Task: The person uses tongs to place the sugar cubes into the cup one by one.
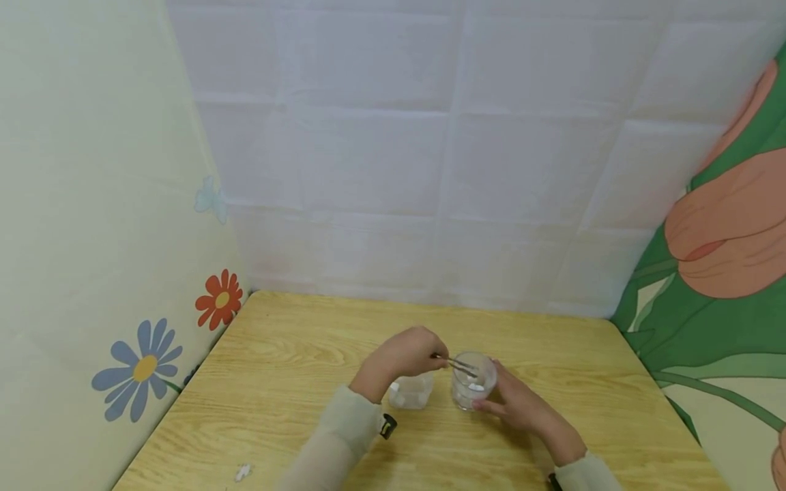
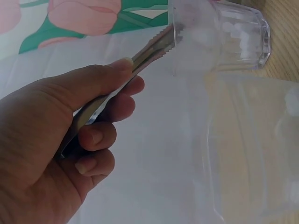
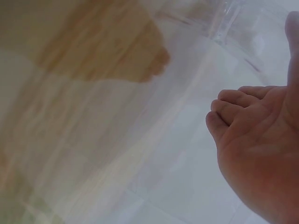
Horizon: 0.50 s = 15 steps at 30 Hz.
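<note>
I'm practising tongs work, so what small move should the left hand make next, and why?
Probably lower the metal tongs slightly deeper into the clear tumbler: their tips are at its mouth, white pieces lie below inside it, and the right hand holds it. Whether the tongs grip anything is unclear.

Soft, dim-ish light; R wrist pic's blurry.

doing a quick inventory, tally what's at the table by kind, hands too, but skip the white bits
Tongs: 1
Glass: 1
Tub: 1
Hands, left hand and right hand: 2
Total: 5
</note>
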Available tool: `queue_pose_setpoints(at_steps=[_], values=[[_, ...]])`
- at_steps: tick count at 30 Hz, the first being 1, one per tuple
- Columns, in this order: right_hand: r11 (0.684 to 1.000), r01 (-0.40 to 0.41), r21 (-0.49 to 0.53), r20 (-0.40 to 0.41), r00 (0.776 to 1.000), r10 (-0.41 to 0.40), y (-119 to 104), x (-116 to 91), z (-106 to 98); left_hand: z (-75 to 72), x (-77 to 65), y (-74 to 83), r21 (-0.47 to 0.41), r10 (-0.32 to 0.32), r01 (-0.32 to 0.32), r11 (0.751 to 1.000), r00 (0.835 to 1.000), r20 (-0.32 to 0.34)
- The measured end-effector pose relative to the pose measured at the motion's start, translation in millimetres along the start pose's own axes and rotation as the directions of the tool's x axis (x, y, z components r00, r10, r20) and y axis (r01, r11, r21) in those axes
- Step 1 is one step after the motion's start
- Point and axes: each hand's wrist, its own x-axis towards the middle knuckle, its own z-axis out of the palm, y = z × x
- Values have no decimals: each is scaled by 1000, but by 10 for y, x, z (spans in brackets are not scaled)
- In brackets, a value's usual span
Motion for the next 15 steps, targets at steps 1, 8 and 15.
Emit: queue_pose_setpoints(at_steps=[1, 8, 15], values=[[1000, -6, -2, 2, 1000, 6, -2, 1, -2, 6, 7, 4, 6, -2, 2, 1000, 1000, 2], [999, -34, -3, 17, 999, 34, -9, 7, -10, 28, 31, 13, 33, 15, -15, 999, 1000, -1], [1000, -26, 5, 16, 1000, 25, -10, 1, -16, -40, 13, 28, 29, 33, -32, 999, 999, 0]])
